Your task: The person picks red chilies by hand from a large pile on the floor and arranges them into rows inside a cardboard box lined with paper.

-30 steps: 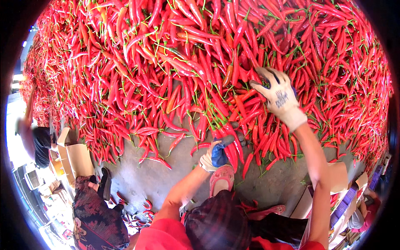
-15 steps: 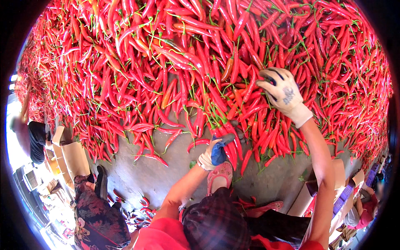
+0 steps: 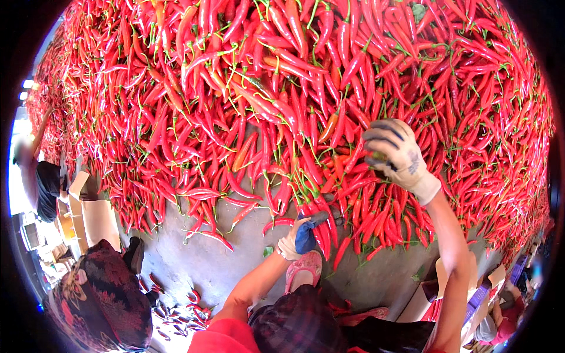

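Our right gloved hand (image 3: 395,154) shifted left across red chilli heap (image 3: 253,100), fingers curled, possibly clamping chillies. Left gloved hand (image 3: 299,236) unmoved, closed on dark tool (image 3: 318,219) at heap's edge.

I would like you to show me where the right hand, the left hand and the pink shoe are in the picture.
right hand (image 3: 395,154), head view, on the back of the white glove.
left hand (image 3: 299,236), head view, on the gloved palm at the pile's edge.
pink shoe (image 3: 303,268), head view, on its upper.
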`<act>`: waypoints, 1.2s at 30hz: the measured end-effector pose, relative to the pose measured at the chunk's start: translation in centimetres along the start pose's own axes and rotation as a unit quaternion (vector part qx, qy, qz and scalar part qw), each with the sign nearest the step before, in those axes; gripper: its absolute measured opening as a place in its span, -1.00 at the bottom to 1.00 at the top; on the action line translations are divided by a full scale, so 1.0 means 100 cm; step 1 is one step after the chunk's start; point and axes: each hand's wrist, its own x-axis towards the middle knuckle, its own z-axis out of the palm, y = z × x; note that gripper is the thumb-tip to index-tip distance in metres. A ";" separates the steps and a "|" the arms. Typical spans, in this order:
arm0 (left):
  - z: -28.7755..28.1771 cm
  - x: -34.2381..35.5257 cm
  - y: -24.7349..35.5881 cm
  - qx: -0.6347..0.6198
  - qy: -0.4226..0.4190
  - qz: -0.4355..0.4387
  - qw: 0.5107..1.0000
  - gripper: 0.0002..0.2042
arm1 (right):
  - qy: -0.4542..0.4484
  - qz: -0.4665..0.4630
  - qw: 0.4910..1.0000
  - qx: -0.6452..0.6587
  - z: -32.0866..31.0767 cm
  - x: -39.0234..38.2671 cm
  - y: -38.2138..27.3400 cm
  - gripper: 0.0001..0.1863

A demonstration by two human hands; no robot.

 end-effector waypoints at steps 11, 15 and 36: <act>0.018 0.009 0.003 0.027 0.019 0.003 0.999 -0.50 | 0.283 0.504 0.812 0.076 0.045 0.108 0.054 -0.66; 0.008 0.006 0.000 0.018 0.000 0.027 0.999 -0.46 | 0.343 0.524 0.696 0.350 0.055 0.098 0.060 -0.79; -0.010 0.007 -0.021 -0.011 -0.048 -0.004 0.999 -0.57 | 0.030 0.401 0.911 0.091 0.076 -0.057 -0.109 -0.54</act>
